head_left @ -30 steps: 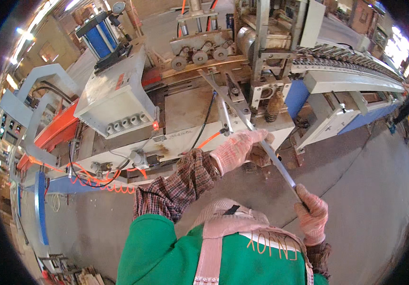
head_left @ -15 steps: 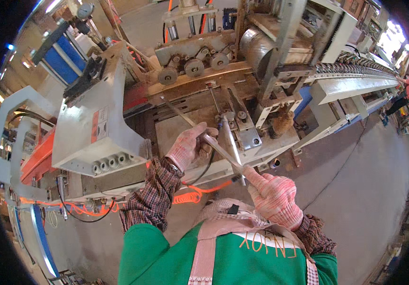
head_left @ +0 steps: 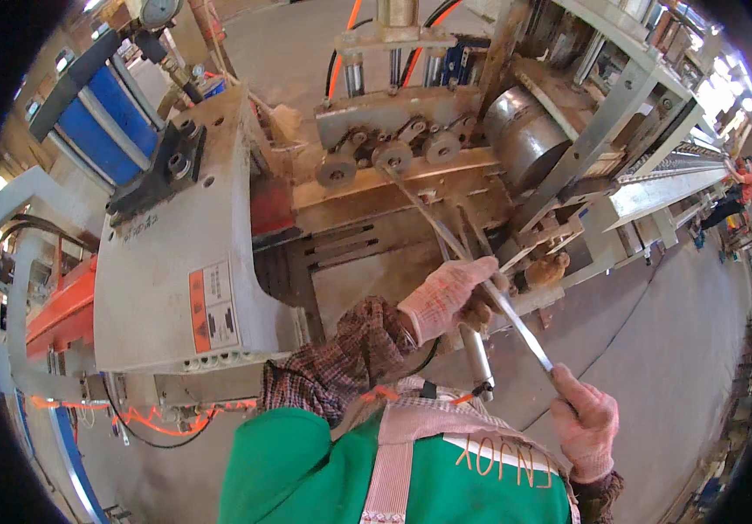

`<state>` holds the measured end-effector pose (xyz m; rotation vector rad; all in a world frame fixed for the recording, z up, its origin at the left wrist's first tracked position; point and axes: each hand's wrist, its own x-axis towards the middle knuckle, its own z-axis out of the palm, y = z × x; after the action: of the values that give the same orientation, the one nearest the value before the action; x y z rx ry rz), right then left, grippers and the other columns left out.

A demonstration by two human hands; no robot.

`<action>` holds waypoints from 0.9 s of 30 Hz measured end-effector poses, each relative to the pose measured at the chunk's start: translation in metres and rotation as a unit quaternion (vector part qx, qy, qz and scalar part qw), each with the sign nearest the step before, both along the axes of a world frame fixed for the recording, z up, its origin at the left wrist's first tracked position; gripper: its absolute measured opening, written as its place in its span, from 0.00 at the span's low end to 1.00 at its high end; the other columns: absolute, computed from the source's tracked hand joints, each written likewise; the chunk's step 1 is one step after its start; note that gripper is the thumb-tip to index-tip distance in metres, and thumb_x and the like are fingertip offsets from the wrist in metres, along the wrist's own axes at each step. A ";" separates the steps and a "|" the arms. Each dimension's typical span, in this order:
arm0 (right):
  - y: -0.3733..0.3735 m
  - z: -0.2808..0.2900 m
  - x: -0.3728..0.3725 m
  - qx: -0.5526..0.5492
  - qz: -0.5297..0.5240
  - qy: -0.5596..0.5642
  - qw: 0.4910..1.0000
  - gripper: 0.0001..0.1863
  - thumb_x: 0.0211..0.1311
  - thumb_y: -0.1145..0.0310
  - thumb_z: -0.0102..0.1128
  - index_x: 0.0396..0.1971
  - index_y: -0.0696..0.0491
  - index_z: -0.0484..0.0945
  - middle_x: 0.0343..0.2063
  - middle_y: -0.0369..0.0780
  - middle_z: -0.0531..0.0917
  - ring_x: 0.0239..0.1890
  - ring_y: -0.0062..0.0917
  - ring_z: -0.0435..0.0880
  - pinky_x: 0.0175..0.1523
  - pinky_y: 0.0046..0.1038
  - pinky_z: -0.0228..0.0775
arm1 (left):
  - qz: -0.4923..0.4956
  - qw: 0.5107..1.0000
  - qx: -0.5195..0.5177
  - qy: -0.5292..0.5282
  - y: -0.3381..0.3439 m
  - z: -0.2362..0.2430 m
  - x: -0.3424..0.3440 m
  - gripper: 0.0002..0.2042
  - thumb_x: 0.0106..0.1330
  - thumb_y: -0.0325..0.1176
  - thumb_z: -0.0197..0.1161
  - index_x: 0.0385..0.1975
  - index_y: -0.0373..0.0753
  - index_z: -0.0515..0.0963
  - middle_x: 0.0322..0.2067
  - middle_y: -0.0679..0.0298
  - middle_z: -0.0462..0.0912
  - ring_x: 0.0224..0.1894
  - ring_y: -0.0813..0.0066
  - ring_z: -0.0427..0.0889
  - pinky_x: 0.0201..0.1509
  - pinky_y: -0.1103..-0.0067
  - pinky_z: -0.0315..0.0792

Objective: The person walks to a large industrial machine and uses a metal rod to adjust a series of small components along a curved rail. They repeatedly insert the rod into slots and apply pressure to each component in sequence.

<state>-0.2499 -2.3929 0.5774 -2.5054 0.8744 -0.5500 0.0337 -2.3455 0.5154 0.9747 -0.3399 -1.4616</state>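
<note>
thin grey metal strip (head_left: 516, 319) partly fed toward the machine's row of small steel rollers (head_left: 389, 155), gloved left hand (head_left: 446, 297) clasping its middle, gloved right hand (head_left: 586, 424) pinching its free end; the stretch between the hands remains outside.

A grey concrete floor (head_left: 655, 367) spreads right and near — bright daylight at the far right, where a long metal conveyor rail (head_left: 664, 188) runs off.
</note>
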 end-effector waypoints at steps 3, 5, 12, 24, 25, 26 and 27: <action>-0.006 0.012 -0.007 -0.045 -0.018 -0.050 0.998 0.26 0.42 0.79 0.65 0.47 0.48 0.86 0.16 0.42 0.72 0.18 0.37 0.74 0.25 0.33 0.66 | -0.035 0.994 -0.026 -0.103 -0.010 0.047 0.009 0.21 0.76 0.52 0.54 0.40 0.37 0.82 0.28 0.62 0.84 0.24 0.79 0.82 0.24 0.80 0.74; -0.012 0.026 0.002 -0.088 -0.015 -0.048 0.995 0.27 0.41 0.80 0.64 0.47 0.51 0.86 0.16 0.41 0.71 0.17 0.36 0.73 0.25 0.32 0.65 | -0.020 0.992 -0.070 -0.099 -0.025 0.053 0.018 0.21 0.76 0.51 0.54 0.41 0.36 0.82 0.28 0.62 0.85 0.24 0.79 0.83 0.25 0.80 0.75; -0.038 0.065 0.058 -0.112 0.042 -0.023 0.993 0.24 0.44 0.75 0.65 0.48 0.52 0.86 0.18 0.43 0.75 0.19 0.40 0.75 0.28 0.34 0.69 | 0.062 0.989 -0.124 -0.042 -0.042 0.050 0.045 0.21 0.76 0.50 0.56 0.41 0.35 0.83 0.29 0.61 0.86 0.23 0.78 0.81 0.27 0.82 0.76; -0.035 0.034 0.035 -0.074 -0.015 -0.022 0.997 0.22 0.55 0.70 0.67 0.53 0.47 0.84 0.31 0.44 0.86 0.28 0.37 0.86 0.33 0.34 0.78 | 0.130 0.862 -0.250 -0.420 -0.083 0.028 0.031 0.19 0.76 0.47 0.55 0.45 0.35 0.80 0.32 0.60 0.85 0.30 0.73 0.82 0.32 0.75 0.75; -0.042 0.028 0.028 -0.068 -0.028 -0.004 0.997 0.23 0.54 0.70 0.68 0.53 0.47 0.85 0.32 0.45 0.86 0.29 0.36 0.87 0.34 0.32 0.78 | 0.062 0.972 -0.122 -0.189 -0.079 0.036 0.021 0.18 0.76 0.46 0.55 0.47 0.34 0.79 0.33 0.59 0.85 0.29 0.72 0.82 0.30 0.76 0.74; -0.042 0.028 0.023 -0.070 -0.030 0.010 0.997 0.23 0.53 0.70 0.69 0.52 0.48 0.85 0.32 0.45 0.86 0.30 0.35 0.88 0.35 0.31 0.78 | 0.063 0.978 -0.106 -0.168 -0.074 0.046 0.022 0.19 0.76 0.46 0.54 0.48 0.34 0.79 0.33 0.58 0.85 0.29 0.72 0.81 0.30 0.76 0.73; -0.044 0.019 0.015 -0.038 -0.044 0.029 0.998 0.23 0.54 0.69 0.70 0.53 0.47 0.84 0.33 0.44 0.87 0.31 0.35 0.88 0.35 0.31 0.78 | 0.067 0.984 -0.080 -0.146 -0.068 0.047 0.016 0.19 0.77 0.46 0.53 0.48 0.34 0.79 0.34 0.58 0.85 0.29 0.72 0.81 0.31 0.77 0.72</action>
<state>-0.2345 -2.4369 0.5969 -2.5734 1.0063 -0.5516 0.0499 -2.4139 0.5627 1.0615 -0.5846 -1.1507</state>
